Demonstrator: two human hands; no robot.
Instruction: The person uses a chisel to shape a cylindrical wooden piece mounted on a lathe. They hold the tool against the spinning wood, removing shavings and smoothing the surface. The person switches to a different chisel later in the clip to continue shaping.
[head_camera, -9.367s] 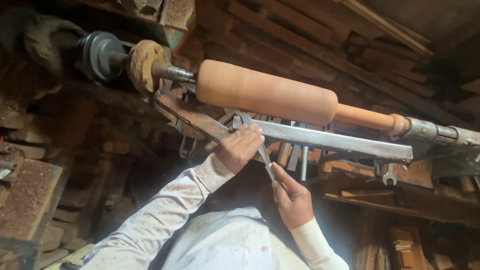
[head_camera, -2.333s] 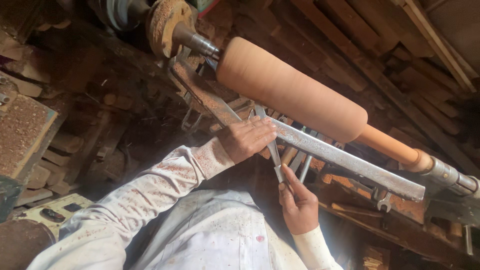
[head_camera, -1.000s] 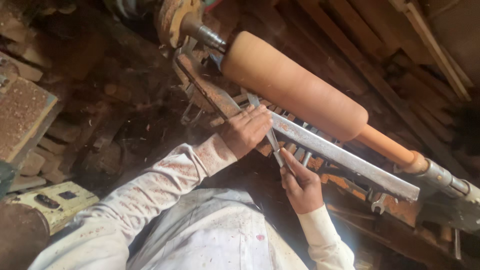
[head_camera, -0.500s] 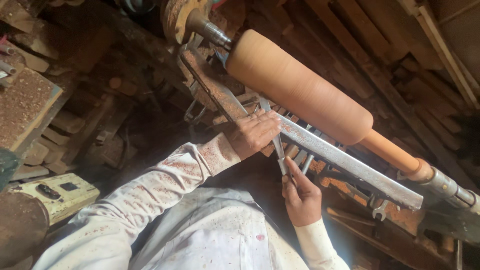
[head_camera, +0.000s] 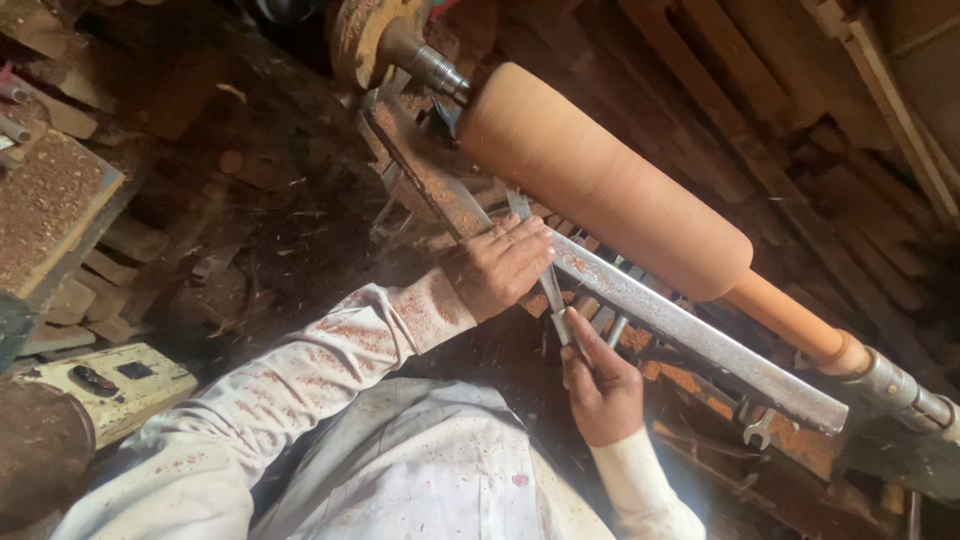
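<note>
Two hands share one thin steel turning tool, and its long axis is the relation that matters here: it runs from the right hand, up and away past the left hand, to a tip that meets the underside of the wooden cylinder just beyond the left fingers. The right hand's fingers are pinched around the near end of the tool, thumb on top, the rest curled under. The left hand lies palm down over the blade, its fingers pressed together and laid flat, pinning the steel against the grey metal tool rest that passes directly beneath them. That rest and the cylinder lie parallel, both slanting from above the left fingers down towards the far side of the right hand, so the tool crosses them at a steep angle rather than along them. The cylinder sits just past the left fingertips, apart from them, and well apart from the right hand; the left hand is clearly the nearer of the two. Its thick part narrows to a slim orange-toned spindle off to the right of both hands. Behind the left fingers a dusty round faceplate carries the cylinder's other end. Reddish sawdust speckles the white left sleeve
</note>
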